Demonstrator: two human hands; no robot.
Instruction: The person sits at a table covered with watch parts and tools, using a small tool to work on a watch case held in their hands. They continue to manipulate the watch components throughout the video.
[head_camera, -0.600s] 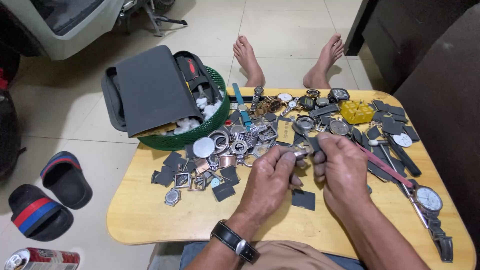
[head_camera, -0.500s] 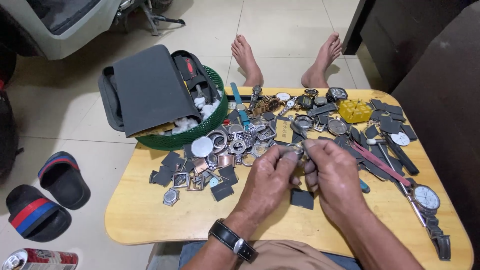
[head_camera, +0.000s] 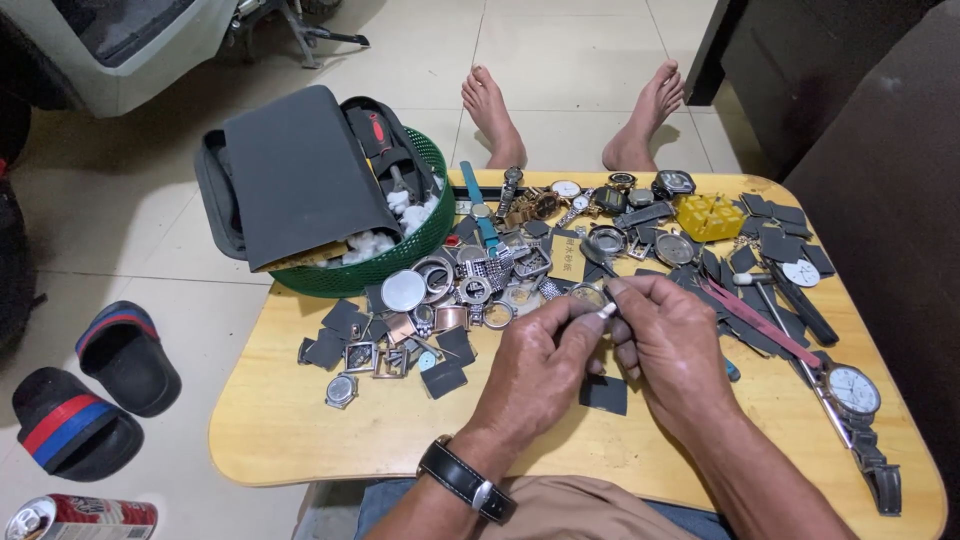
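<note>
Red-and-silver can (head_camera: 80, 518) lay at lower left of frame, beside two sandals (head_camera: 95, 385). Grey zip case (head_camera: 300, 175) sat in a green basket (head_camera: 425, 235) at upper left of the wooden table (head_camera: 330, 440). Left hand (head_camera: 535, 375) and right hand (head_camera: 675, 345) met at centre, fingers curled nearly closed, pinching a small round watch part (head_camera: 592, 296) between fingertips above the scattered parts. Near table edge bare; floor open at left.

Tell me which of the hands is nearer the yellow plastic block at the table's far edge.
Right. The right hand sits below and just left of the yellow plastic block; the left hand is farther left, beyond it.
</note>
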